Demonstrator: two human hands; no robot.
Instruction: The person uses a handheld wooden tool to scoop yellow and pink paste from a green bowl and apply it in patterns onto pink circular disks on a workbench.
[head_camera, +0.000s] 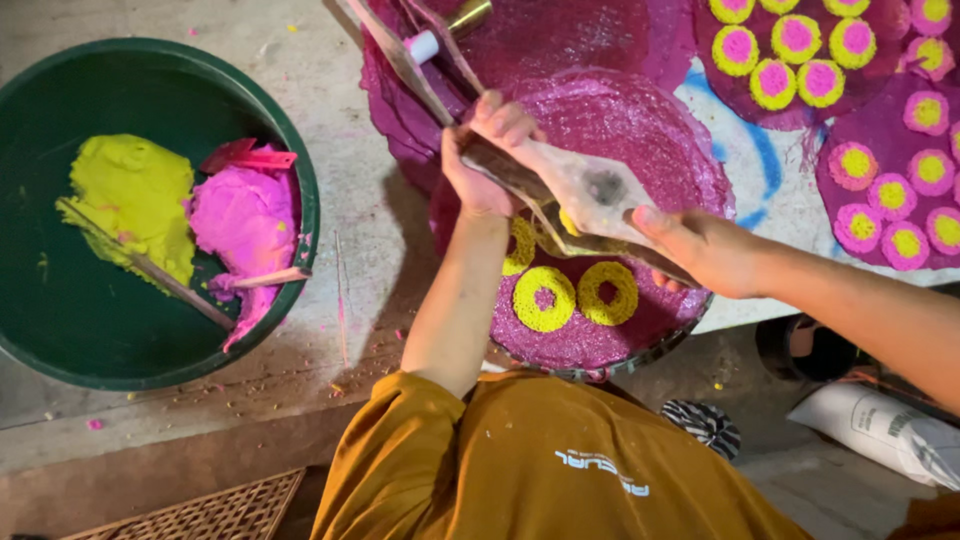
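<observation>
1. We gripped a clear bag (590, 190) with both hands: left hand (480, 160) clenched on its top, right hand (700, 250) clamped on its lower end.
2. The bag hung over the purple disc (600, 330), above yellow rings (545, 298).
3. We judged ring-piping underway; the next ring wanted steady, even pressure.

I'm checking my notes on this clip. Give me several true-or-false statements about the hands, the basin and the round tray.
1. Both hands hold a clear piping bag over the round purple tray. True.
2. The green basin holds blue paste. False: yellow paste and pink paste.
3. The left hand grips the bag's upper end. True.
4. The rings on the tray near the right hand are pink. False: yellow rings.
</observation>
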